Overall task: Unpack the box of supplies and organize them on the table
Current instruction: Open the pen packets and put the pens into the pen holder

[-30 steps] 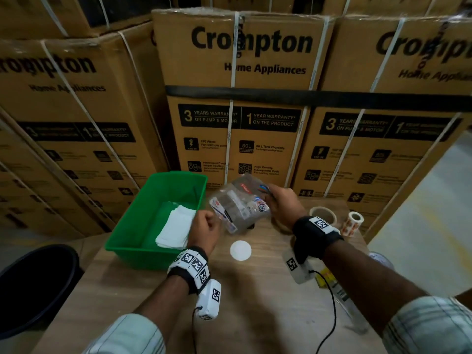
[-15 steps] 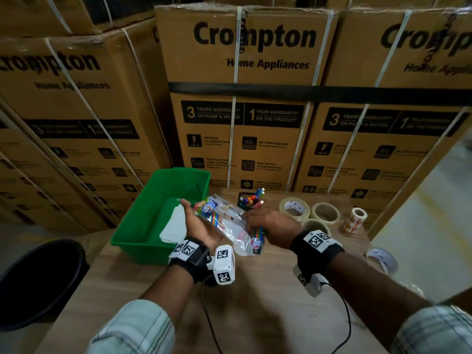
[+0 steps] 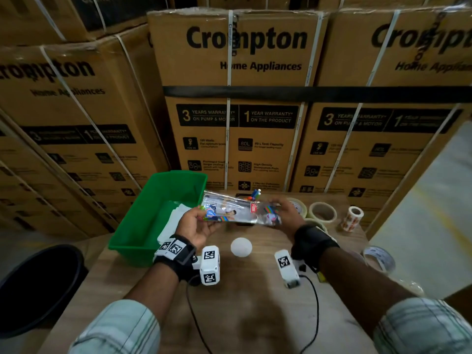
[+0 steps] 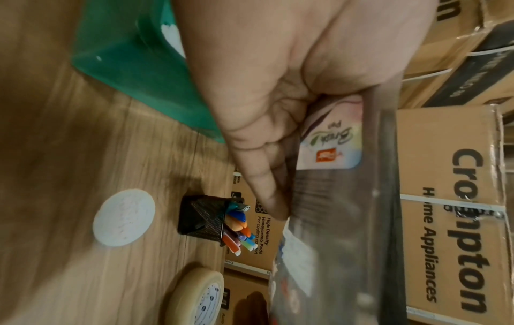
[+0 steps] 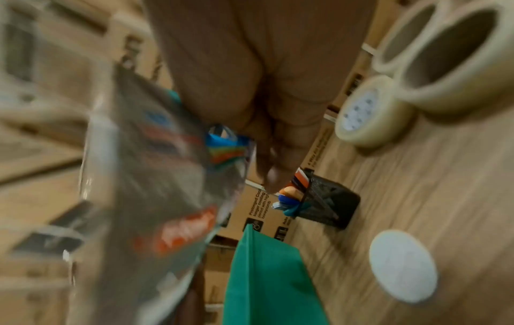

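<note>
A clear plastic packet [image 3: 238, 212] with colourful printed cards inside hangs level above the wooden table [image 3: 255, 315]. My left hand [image 3: 198, 222] grips its left end and my right hand [image 3: 283, 215] grips its right end. In the left wrist view the packet [image 4: 342, 198] lies against my curled fingers [image 4: 267, 176]. The right wrist view shows the packet [image 5: 155, 180] blurred beside my fingers [image 5: 278, 154]. The green bin [image 3: 158, 213] stands at the left with white sheets [image 3: 171, 223] inside.
A black mesh pen holder [image 4: 203, 217] with coloured markers stands behind the packet. Tape rolls [image 3: 322, 213] and a sticker roll [image 3: 353, 218] sit at the right. A white disc [image 3: 241, 247] lies mid-table. Stacked cartons [image 3: 235, 98] wall the back; a black bucket [image 3: 33, 284] stands left.
Both hands have turned the packet from a tilted, crumpled hold to level and stretched out lengthwise, slightly farther from me. The right wrist has rolled palm-up.
</note>
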`<action>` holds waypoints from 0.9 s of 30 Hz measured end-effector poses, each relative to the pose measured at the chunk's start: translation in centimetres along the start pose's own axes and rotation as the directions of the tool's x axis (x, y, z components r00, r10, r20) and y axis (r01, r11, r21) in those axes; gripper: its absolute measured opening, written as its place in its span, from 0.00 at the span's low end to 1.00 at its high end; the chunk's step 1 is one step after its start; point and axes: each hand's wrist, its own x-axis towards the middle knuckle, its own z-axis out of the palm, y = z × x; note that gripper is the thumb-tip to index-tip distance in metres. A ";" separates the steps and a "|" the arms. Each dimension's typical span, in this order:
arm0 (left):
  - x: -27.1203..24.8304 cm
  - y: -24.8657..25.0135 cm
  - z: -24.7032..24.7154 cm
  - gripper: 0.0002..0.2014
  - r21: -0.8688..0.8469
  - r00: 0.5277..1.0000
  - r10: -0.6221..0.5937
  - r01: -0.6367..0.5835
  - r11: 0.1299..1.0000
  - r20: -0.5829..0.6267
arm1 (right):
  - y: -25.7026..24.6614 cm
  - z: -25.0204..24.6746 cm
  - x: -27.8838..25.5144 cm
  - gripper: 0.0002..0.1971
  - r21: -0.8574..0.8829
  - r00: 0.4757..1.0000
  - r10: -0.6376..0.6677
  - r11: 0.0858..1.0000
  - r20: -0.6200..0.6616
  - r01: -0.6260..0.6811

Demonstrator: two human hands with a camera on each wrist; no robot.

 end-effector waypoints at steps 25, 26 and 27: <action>-4.1 3.9 6.1 0.13 0.669 0.945 0.257 -0.324 0.669 0.201 | 1.7 3.5 0.0 0.12 0.546 0.853 0.405 0.655 0.331 -0.523; -4.1 4.1 6.1 0.13 0.652 0.947 0.262 -0.318 0.688 0.186 | 1.8 3.5 0.1 0.10 0.548 0.853 0.415 0.653 0.317 -0.522; -4.0 4.3 5.9 0.13 0.636 0.946 0.275 -0.319 0.703 0.170 | 2.1 3.6 0.3 0.08 0.537 0.849 0.430 0.658 0.308 -0.528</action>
